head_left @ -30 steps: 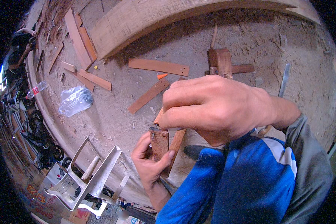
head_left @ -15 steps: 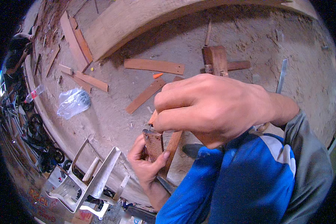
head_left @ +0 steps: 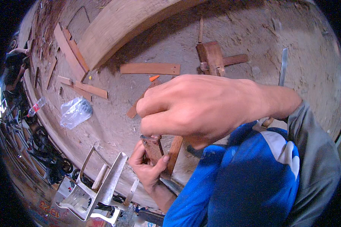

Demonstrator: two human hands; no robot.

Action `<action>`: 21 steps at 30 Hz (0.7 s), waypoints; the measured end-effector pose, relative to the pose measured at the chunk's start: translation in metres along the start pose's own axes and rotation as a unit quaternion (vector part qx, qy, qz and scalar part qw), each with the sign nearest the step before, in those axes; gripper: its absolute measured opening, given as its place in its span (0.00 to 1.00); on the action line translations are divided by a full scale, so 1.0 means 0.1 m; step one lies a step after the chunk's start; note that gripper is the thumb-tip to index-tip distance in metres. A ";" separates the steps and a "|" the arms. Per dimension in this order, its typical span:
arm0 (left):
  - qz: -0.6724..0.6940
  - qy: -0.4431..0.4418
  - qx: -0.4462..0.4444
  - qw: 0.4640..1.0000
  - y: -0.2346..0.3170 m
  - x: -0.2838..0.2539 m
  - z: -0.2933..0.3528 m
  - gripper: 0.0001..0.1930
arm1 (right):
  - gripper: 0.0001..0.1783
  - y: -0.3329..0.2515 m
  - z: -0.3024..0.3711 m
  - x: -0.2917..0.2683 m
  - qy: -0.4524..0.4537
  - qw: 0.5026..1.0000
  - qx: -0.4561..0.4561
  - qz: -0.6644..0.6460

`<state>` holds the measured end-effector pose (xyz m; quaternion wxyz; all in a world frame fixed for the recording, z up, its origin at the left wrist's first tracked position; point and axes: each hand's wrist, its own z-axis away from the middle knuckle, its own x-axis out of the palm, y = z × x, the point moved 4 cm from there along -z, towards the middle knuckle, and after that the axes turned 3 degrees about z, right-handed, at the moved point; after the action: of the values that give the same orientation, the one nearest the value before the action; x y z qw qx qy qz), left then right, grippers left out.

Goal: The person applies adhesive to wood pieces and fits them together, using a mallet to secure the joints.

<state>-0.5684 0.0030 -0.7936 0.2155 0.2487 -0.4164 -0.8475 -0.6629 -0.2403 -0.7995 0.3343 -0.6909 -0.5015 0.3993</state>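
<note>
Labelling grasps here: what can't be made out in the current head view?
All in head view:
- What the right hand grips, if anything: its own back hides the fingertips.
- Lower part of the wooden block: covered by the left hand.
- Curved beam: upper end cut off by top edge.
- Co-worker at left: small and dim, grip unclear.

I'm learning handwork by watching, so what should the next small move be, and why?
Perhaps raise the right hand a little, to show the upper end of the small brown block. The left hand already grips the block between thumb and fingers, while the right hand's curled fingers hang over its top, hiding whether they touch it or hold anything.
</note>
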 end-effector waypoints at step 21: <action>0.008 0.002 0.004 1.000 -0.01 -0.01 0.02 0.29 | 0.11 0.02 -0.08 -0.03 0.061 0.997 -0.029 0.022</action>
<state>-0.5689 0.0053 -0.7930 0.2224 0.2478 -0.4214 -0.8436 -0.6557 -0.2442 -0.7974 0.3350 -0.7342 -0.4761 0.3493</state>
